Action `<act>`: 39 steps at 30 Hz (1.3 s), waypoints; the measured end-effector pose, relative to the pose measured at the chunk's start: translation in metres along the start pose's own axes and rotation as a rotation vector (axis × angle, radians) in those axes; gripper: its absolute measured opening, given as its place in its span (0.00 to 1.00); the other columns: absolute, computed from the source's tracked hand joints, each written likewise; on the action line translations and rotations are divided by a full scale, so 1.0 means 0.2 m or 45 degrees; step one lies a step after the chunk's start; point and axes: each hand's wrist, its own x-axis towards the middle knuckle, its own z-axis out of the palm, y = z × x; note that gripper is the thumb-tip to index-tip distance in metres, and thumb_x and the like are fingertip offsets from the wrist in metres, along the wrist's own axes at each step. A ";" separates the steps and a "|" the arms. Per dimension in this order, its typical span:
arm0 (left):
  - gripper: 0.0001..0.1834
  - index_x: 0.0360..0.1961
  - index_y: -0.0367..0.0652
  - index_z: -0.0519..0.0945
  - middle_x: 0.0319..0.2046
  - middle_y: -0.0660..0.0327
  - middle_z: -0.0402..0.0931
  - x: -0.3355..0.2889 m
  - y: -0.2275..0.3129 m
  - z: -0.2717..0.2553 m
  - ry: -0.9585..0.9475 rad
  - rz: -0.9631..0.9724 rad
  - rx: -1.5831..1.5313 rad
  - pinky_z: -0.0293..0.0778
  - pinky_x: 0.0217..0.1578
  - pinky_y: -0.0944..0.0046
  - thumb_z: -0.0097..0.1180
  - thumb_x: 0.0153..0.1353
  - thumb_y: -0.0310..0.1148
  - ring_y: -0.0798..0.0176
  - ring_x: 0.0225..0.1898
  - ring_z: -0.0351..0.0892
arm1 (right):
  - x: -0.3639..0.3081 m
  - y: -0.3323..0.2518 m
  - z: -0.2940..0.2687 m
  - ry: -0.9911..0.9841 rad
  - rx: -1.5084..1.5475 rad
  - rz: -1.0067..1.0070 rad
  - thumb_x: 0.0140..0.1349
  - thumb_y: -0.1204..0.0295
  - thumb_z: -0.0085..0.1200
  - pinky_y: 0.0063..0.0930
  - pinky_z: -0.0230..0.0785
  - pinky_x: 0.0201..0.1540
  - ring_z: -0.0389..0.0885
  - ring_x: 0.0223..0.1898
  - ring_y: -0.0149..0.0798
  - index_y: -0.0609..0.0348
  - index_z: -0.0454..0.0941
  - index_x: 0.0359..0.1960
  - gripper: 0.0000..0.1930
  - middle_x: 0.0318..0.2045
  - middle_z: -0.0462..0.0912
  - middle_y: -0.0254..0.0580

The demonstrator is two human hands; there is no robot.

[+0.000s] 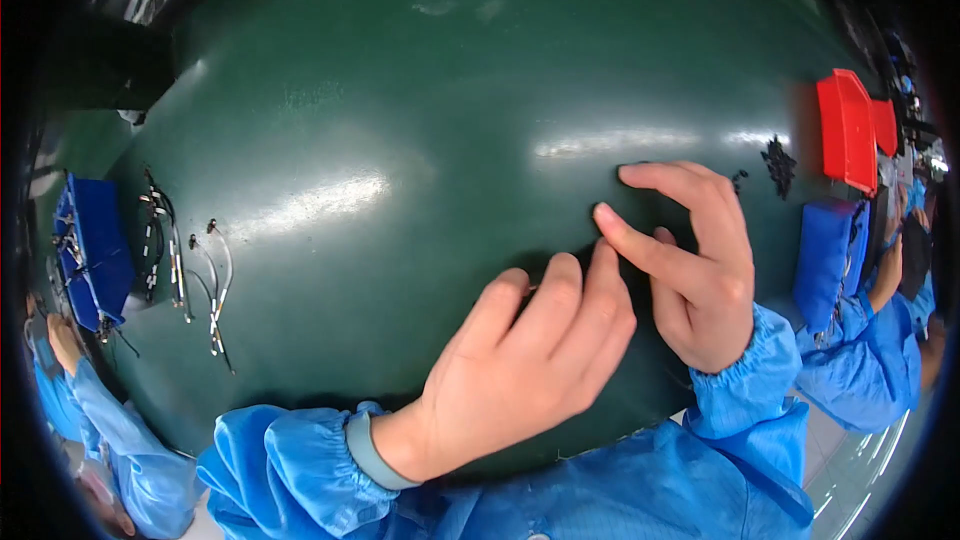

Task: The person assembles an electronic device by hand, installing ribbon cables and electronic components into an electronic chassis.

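Observation:
My left hand (535, 350) is over the green table with its fingers bent down and drawn together. Its fingertips point away from me, and whatever they pinch is hidden under them. Close on its right is my right hand (705, 270), with fingers bent but spread apart. One right fingertip lies just above the left index finger, nearly touching it. Nothing shows in the right hand. Both wrists come out of blue elastic sleeves, and a grey-blue band (371, 452) circles the left wrist.
On the left, several thin cables (218, 285) lie beside a blue bin (100, 240). To the right are a pile of small black parts (778, 166), a red bin (846, 130) and a blue bin (828, 262). Other people in blue sleeves (860, 370) work at both sides.

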 end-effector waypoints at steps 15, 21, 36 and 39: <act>0.16 0.44 0.38 0.77 0.43 0.57 0.76 -0.43 -0.42 -0.36 -0.122 -0.456 0.215 0.70 0.43 0.58 0.53 0.52 0.22 0.53 0.42 0.74 | -0.42 -0.19 -0.55 -0.301 0.176 -0.068 0.52 0.79 0.56 0.34 0.73 0.42 0.80 0.40 0.40 0.59 0.81 0.42 0.14 0.37 0.81 0.39; 0.12 0.41 0.39 0.76 0.43 0.56 0.75 -0.39 -0.44 -0.43 -0.048 -0.639 0.291 0.68 0.46 0.54 0.54 0.54 0.23 0.52 0.46 0.73 | -0.26 0.02 -0.50 -0.031 -0.372 -0.037 0.66 0.61 0.50 0.47 0.56 0.66 0.65 0.65 0.43 0.57 0.70 0.59 0.22 0.60 0.71 0.43; 0.12 0.39 0.41 0.79 0.42 0.60 0.79 0.02 -0.23 -0.45 0.322 -0.150 -0.007 0.72 0.44 0.57 0.58 0.51 0.24 0.56 0.46 0.77 | -0.15 0.26 -0.72 0.180 -0.441 -0.145 0.60 0.62 0.57 0.50 0.60 0.62 0.71 0.59 0.44 0.55 0.82 0.43 0.14 0.49 0.79 0.40; 0.11 0.38 0.41 0.79 0.41 0.59 0.79 0.05 -0.22 -0.45 0.311 -0.060 -0.070 0.74 0.42 0.58 0.58 0.51 0.24 0.56 0.44 0.78 | 0.12 0.08 -1.18 0.477 -0.001 -0.317 0.57 0.73 0.59 0.34 0.76 0.46 0.83 0.41 0.45 0.60 0.82 0.40 0.10 0.37 0.84 0.44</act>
